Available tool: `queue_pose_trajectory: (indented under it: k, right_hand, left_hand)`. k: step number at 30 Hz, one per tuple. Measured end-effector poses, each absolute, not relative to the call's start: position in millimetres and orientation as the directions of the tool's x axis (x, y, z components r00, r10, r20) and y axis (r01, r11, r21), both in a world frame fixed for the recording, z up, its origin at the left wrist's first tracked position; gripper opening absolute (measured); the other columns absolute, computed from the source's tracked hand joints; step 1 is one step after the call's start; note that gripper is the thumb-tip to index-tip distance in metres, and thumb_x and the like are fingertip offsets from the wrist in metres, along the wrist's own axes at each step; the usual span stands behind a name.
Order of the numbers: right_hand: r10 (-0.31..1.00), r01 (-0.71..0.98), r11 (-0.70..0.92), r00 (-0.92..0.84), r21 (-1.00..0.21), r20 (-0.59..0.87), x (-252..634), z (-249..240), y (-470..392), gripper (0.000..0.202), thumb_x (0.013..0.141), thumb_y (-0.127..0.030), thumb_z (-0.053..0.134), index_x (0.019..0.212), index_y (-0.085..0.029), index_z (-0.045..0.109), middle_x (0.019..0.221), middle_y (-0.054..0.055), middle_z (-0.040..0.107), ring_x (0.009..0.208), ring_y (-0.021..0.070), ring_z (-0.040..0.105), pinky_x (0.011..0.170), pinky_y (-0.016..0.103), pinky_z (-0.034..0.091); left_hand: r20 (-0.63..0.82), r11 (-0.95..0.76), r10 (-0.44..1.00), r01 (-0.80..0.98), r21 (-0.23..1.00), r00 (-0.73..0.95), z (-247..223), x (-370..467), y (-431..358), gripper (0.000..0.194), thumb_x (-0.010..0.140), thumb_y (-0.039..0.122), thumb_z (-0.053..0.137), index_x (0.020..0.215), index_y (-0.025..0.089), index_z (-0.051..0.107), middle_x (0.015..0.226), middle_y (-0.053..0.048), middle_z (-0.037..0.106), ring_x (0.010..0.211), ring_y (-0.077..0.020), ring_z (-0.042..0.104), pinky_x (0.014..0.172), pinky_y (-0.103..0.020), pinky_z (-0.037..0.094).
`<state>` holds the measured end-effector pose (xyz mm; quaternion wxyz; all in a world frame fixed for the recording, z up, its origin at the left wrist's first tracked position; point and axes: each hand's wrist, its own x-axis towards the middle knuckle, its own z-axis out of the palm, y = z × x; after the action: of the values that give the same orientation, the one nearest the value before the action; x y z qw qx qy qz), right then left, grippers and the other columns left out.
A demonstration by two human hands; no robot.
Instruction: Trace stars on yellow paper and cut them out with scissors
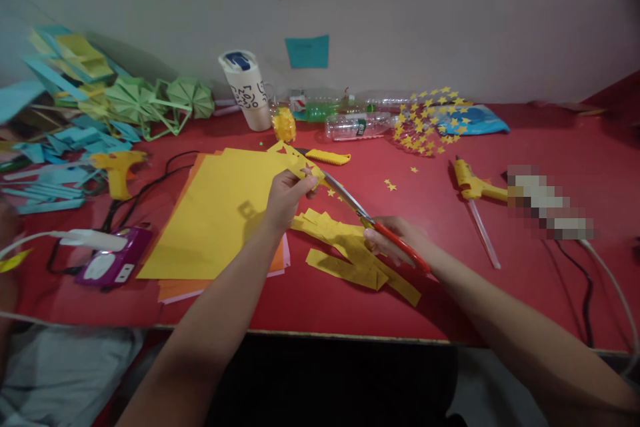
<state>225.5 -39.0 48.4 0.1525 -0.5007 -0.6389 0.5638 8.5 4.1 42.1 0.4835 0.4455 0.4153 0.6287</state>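
Note:
My left hand point(289, 197) pinches a piece of yellow paper point(293, 155) with star-shaped gaps cut in it. Closed round the red handles of a pair of scissors point(350, 199) is my right hand point(400, 240); the blade tips reach the paper at my left fingers. Below the blades lie several yellow paper strips point(345, 267), overlapping one another. Small cut yellow stars point(391, 185) are scattered on the red table behind the scissors. Under my left forearm is a stack of yellow sheets point(210, 207), with orange and pink ones beneath.
A yellow utility knife point(327, 157) lies behind my hands. Along the wall are a white tumbler point(247, 93), plastic bottles point(357, 125) and a star-covered clear shape point(425, 130). Yellow glue guns lie right point(467, 183) and left point(119, 173), near a purple power socket point(113, 263) with cables.

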Motion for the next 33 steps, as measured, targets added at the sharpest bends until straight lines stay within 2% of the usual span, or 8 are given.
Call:
queue_pose_trajectory:
  k: [12,17,24,33]
  right_hand:
    - [0.814,0.468,-0.116,-0.461,-0.876,-0.354,228.5,40.6,-38.6,0.053,0.073,-0.070,0.061,0.062,-0.020,0.048,0.051,-0.004,0.049,0.035,0.0053,0.039,0.034,0.020,0.029]
    - [0.807,0.461,-0.126,-0.468,-0.878,-0.361,227.3,45.9,-38.5,0.056,0.069,-0.074,0.061,0.061,-0.021,0.046,0.053,-0.004,0.049,0.037,0.0058,0.040,0.034,0.021,0.031]
    - [0.804,0.473,-0.087,-0.486,-0.877,-0.342,228.1,46.0,-39.0,0.055,0.072,-0.073,0.061,0.061,-0.020,0.046,0.054,-0.002,0.051,0.040,0.0062,0.039,0.037,0.022,0.030]
    - [0.795,0.508,-0.120,-0.466,-0.853,-0.389,228.7,41.0,-38.3,0.053,0.073,-0.068,0.064,0.061,-0.020,0.045,0.051,-0.004,0.051,0.036,0.0051,0.038,0.036,0.021,0.033]
  left_hand:
    - [0.133,-0.162,0.982,-0.230,0.960,-0.138,42.0,7.9,3.9,0.017,0.054,0.026,0.071,0.058,0.019,0.057,0.050,0.005,0.055,0.043,-0.0080,0.048,0.045,-0.023,0.043]
    - [0.193,-0.209,0.977,-0.214,0.954,-0.093,40.7,5.2,4.2,0.012,0.062,0.026,0.070,0.060,0.018,0.060,0.050,0.004,0.055,0.046,-0.0075,0.049,0.048,-0.022,0.042]
    - [0.198,-0.210,0.977,-0.187,0.960,-0.080,44.7,4.6,3.4,0.022,0.067,0.027,0.071,0.057,0.019,0.054,0.049,0.004,0.053,0.046,-0.0077,0.047,0.048,-0.021,0.041]
    - [0.223,-0.234,0.972,-0.177,0.956,-0.078,39.4,1.5,4.8,0.022,0.076,0.024,0.065,0.058,0.019,0.053,0.050,0.004,0.052,0.046,-0.0072,0.047,0.049,-0.020,0.040]
